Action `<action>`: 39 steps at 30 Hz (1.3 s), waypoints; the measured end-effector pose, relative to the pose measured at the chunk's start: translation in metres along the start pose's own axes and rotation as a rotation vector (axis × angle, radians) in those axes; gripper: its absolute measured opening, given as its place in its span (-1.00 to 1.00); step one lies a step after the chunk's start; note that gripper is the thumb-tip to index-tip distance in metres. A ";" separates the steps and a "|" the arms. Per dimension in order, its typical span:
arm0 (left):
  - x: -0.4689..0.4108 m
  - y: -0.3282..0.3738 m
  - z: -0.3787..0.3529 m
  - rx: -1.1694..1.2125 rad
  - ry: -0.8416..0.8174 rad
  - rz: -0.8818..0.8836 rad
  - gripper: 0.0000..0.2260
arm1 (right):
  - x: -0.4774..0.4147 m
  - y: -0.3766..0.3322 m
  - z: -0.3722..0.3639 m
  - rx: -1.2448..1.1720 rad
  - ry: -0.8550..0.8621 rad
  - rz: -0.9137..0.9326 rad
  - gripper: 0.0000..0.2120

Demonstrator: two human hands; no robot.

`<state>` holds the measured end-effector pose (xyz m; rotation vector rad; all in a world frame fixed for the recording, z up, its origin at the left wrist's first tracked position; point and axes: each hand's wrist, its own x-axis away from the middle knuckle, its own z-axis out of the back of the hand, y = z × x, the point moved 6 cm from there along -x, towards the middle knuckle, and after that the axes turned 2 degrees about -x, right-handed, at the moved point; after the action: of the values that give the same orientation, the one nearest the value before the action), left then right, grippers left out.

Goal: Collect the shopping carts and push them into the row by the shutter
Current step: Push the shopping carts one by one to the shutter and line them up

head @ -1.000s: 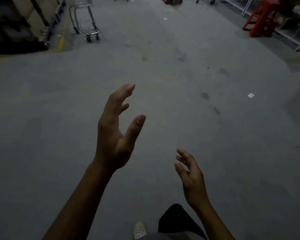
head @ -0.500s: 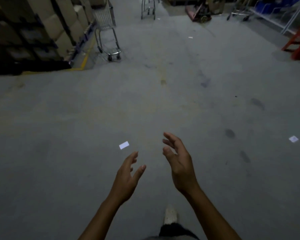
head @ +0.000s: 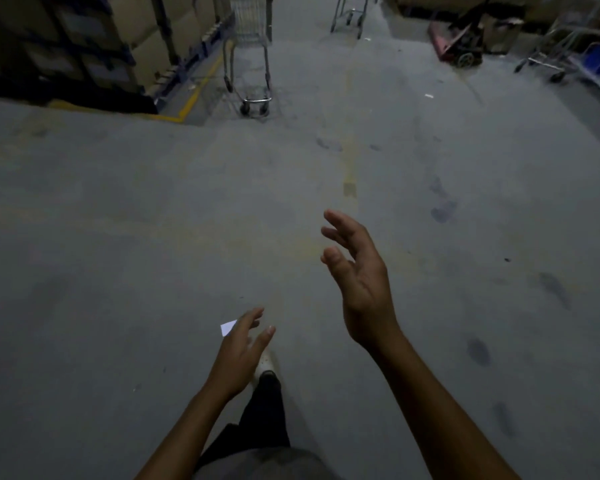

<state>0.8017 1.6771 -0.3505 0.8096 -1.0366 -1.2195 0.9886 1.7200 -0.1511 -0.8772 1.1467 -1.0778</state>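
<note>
A metal shopping cart [head: 248, 53] stands ahead at the top centre-left, beside the racking, with its wheels on the grey floor. A second shopping cart [head: 349, 12] shows partly at the top centre, farther off. More cart frames [head: 555, 53] stand at the top right. My left hand [head: 238, 355] hangs low in the middle with relaxed fingers and holds nothing. My right hand [head: 359, 275] is raised higher to its right, fingers loosely spread and empty. Both hands are well short of any cart.
Racking stacked with cardboard boxes [head: 94, 39] fills the top left, edged by a yellow floor line [head: 194, 88]. A red pallet jack [head: 458, 43] sits at the top right. A white paper scrap [head: 227, 328] lies on the concrete floor [head: 118, 237] by my left hand.
The nearest cart has come closer and nearer the centre of view as I walk. My right hand has risen while my left hand has dropped low.
</note>
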 end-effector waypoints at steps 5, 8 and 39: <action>-0.170 0.098 0.044 0.010 0.086 -0.216 -0.37 | -0.135 0.116 -0.020 0.027 0.009 -0.218 -0.37; -0.247 0.193 0.090 0.003 0.137 -0.424 -0.34 | -0.202 0.173 -0.025 0.003 0.044 -0.365 -0.39; -1.046 0.204 0.073 -0.102 0.059 0.075 -0.09 | -1.028 0.202 -0.021 -0.244 -0.131 0.141 -0.58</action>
<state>0.7749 2.7448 -0.3355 0.7174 -0.9409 -1.1689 0.9440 2.7643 -0.0764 -1.0247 1.2264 -0.7646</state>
